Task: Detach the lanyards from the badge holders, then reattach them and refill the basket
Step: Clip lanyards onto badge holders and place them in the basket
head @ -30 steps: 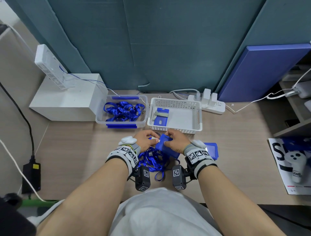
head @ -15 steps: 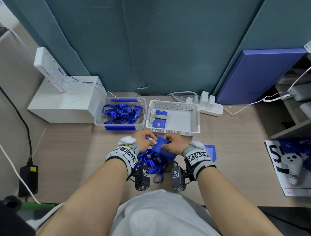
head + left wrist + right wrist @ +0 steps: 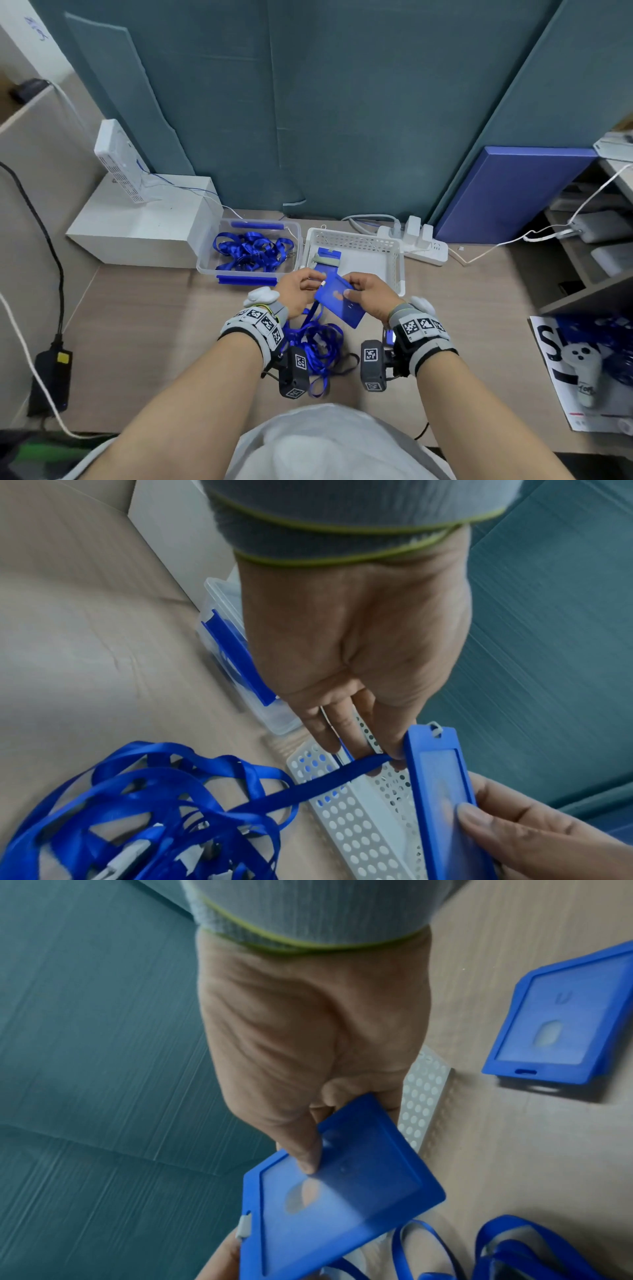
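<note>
Down at the bottom middle of the head view there's a loose tangle of blue lanyards (image 3: 313, 346) lying on the desk (image 3: 144, 325) between the two wrists, and that stuff is looking soft, floppy and slippery, so I'd guess it's going to snag on itself if you grab it anywhere but near the clip end. Just above that, in the centre of the frame, the right hand (image 3: 371, 294) is pinching a blue badge holder (image 3: 339, 303), thumb pressing on the clear window and fingers curling behind. Looks light and fairly stiff, so the frame edge seems the safest spot to hold; the window probably flexes. The left hand (image 3: 298, 291) is pinching the strap right at the holder's slotted top, where a small white clip (image 3: 435, 730) is poking through. A second holder (image 3: 565, 1020) is lying flat at the upper right of the right wrist view. Further back, the white basket (image 3: 399, 270) is holding a holder or two, and a clear box (image 3: 205, 265) of lanyards is sitting to its left.
</note>
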